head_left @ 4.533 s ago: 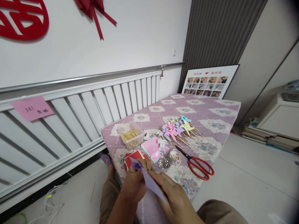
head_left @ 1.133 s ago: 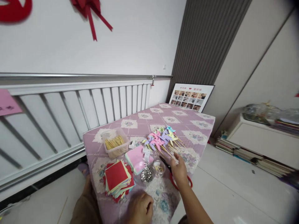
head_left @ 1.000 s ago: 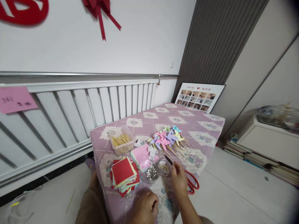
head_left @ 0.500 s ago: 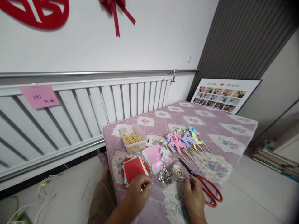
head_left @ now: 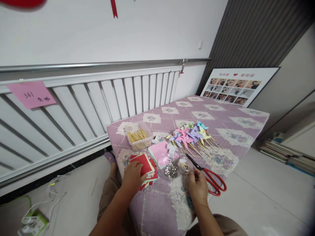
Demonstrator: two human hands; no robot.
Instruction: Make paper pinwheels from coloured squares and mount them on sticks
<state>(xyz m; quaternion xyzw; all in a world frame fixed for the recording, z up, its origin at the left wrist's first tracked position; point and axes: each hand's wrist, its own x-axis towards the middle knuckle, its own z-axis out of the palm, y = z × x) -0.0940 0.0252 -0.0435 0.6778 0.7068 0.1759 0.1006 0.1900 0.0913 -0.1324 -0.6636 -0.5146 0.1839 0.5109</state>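
My left hand (head_left: 132, 177) lies on a stack of coloured paper squares (head_left: 147, 166) with a red sheet on top; its fingers curl over the stack's near edge and pinch the red sheet. My right hand (head_left: 198, 185) rests with curled fingers on the purple quilted table cover (head_left: 221, 131). It is just left of the red-handled scissors (head_left: 214, 185) and in front of a small clear cup (head_left: 183, 164). What its fingers hold, if anything, is hidden. A heap of silver pins (head_left: 171, 171) lies between my hands.
Behind the stack are pink paper sheets (head_left: 159, 153), a clear box of wooden sticks (head_left: 139, 139) and several paper pinwheels (head_left: 190, 135). A white radiator (head_left: 98, 98) runs along the left. A photo board (head_left: 236, 87) leans at the back. Books (head_left: 283, 150) and cables (head_left: 36, 221) lie on the floor.
The purple paper held 4.5 s ago is gone from my hands. My left hand has moved from the cloth onto the red-topped stack. My right hand has stayed beside the scissors.
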